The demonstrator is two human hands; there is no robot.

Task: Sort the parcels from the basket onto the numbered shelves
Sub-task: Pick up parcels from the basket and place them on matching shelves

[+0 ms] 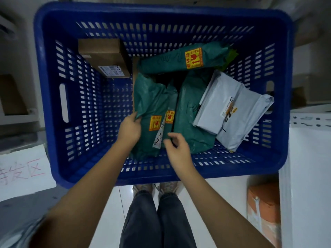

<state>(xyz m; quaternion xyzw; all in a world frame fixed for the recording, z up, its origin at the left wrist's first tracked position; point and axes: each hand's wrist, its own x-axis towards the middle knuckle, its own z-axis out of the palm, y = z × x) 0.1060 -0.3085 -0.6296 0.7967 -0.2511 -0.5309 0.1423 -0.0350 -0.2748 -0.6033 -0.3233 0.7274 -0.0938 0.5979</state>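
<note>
1. Reaching into the blue basket [44, 97], both bare hands work at one green parcel [152, 97] lying near the basket's centre.
2. The left hand [129, 130] grasps the parcel's left edge, thumb on top and fingers curled under the film, at about 9 o'clock of the parcel.
3. The right hand [176, 149] sits at the parcel's 5 o'clock corner, fingers curled loosely just above the film beside a white label [158, 137]; whether it pinches anything cannot be told.
4. Two yellow fragile stickers [155, 123] lie on the parcel between the two hands.
5. A second green parcel [194, 111] lies touching the first at its 3 o'clock side.
6. A third green parcel [180, 58] lies across the far end of both, at 12 o'clock.
7. Grey-white mailer bags [232, 111] lean against the basket wall at 3 o'clock.
8. A cardboard box [105, 56] stands in the basket's 11 o'clock corner, apart from both hands.
9. Outside the basket, an orange package [263, 208] lies at 4 o'clock on the floor.
</note>
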